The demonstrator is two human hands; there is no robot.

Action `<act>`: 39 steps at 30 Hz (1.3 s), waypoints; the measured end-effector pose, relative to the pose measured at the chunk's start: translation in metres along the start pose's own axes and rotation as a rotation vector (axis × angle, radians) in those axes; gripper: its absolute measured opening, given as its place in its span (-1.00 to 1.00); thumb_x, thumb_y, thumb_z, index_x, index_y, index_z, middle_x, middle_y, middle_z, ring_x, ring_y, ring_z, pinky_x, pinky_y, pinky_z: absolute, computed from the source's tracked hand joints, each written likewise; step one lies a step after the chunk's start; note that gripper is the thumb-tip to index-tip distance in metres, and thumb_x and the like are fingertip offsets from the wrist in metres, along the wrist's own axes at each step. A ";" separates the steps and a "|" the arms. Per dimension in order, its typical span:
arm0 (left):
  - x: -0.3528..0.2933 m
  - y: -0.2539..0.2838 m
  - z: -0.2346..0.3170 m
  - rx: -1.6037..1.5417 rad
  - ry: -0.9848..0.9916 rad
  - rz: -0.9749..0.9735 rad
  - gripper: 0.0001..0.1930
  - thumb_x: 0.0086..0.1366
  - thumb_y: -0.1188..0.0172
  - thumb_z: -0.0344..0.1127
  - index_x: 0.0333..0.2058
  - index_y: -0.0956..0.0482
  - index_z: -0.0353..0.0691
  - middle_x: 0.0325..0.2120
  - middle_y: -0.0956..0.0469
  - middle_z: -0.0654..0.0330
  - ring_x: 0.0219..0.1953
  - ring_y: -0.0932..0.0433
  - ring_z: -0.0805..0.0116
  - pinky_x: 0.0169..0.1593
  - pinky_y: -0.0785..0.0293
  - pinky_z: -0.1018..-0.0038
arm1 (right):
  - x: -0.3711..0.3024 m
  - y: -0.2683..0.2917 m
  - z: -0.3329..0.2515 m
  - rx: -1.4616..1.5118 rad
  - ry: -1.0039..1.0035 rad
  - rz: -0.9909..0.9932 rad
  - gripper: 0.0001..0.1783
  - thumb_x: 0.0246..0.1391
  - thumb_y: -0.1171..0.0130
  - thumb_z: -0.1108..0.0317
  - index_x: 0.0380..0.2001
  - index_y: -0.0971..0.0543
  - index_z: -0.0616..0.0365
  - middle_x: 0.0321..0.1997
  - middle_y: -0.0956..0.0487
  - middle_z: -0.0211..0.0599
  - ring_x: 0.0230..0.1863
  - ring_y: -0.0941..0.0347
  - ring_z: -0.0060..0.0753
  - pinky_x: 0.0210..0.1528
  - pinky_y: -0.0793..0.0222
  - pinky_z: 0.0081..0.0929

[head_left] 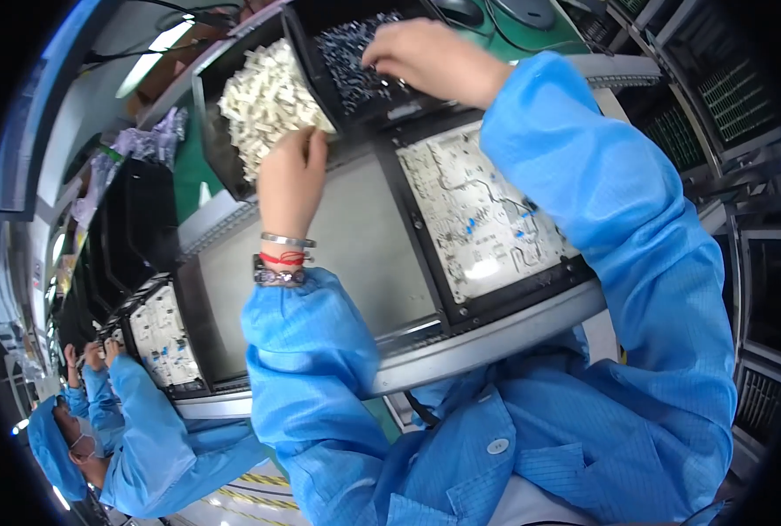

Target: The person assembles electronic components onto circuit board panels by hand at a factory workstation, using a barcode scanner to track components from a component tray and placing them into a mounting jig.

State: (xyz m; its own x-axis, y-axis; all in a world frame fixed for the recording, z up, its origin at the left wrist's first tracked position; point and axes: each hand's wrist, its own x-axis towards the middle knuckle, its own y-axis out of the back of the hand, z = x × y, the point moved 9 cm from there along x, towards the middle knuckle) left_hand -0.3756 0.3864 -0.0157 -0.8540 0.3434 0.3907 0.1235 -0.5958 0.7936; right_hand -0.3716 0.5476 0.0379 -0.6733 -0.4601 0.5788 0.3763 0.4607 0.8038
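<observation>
While the left hand [291, 182] borders white parts [266, 92] — the right hand [436, 61] overhangs dark parts [345, 61].

Looks like an electronics factory's assembly line: shows circuit boards [496, 215] set in black frames [419, 230] along a metal-railed track [487, 345], far-side bins [213, 124] heaped with small parts [268, 92], and a smocked, capped, masked co-worker [149, 451] at left.

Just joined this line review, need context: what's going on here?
The person's left hand is at the near edge of a heap of small white parts; the right hand is over small dark parts. Whether either grip holds one isn't clear. A populated circuit board lies nearer, partly behind the right sleeve.
</observation>
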 end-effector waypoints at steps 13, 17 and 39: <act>-0.011 -0.001 0.004 0.193 -0.077 0.232 -0.76 0.25 0.05 -0.23 -0.34 -0.56 -0.23 -0.53 -0.55 0.02 -0.47 -0.52 0.01 -0.41 -0.41 0.24 | -0.146 0.012 -0.044 0.713 -0.503 -0.398 -0.87 -0.06 -0.19 0.51 -0.47 -0.42 0.15 -0.64 -0.32 -0.50 -0.60 -0.18 -0.69 -0.53 -0.14 -0.68; -0.017 0.011 0.005 0.150 -0.077 0.252 -0.80 0.23 0.00 -0.29 -0.33 -0.56 -0.24 -0.50 -0.56 0.01 -0.45 -0.54 0.07 -0.40 -0.42 0.34 | -0.170 -0.003 -0.059 0.788 -0.475 -0.505 -0.84 -0.08 -0.18 0.55 -0.35 -0.50 0.18 -0.52 -0.49 -0.38 -0.54 -0.35 -0.59 -0.46 -0.29 -0.65; 0.001 0.010 -0.048 -0.573 0.093 -0.189 -0.75 0.20 -0.11 -0.49 -0.11 -0.50 -0.30 -0.20 -0.55 0.23 -0.15 -0.49 0.54 -0.09 -0.39 0.65 | -0.176 0.002 -0.083 0.421 -0.166 -0.228 -0.85 -0.23 -0.29 0.48 -0.48 -0.56 0.13 -0.43 -0.50 -0.41 -0.33 -0.35 -0.32 -0.27 -0.31 -0.42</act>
State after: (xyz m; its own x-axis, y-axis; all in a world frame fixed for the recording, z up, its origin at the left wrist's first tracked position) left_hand -0.3997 0.3460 -0.0295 -0.8785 0.4316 0.2048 -0.3038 -0.8356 0.4577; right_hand -0.1997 0.5668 -0.0508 -0.8135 -0.4737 0.3376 -0.0589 0.6445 0.7624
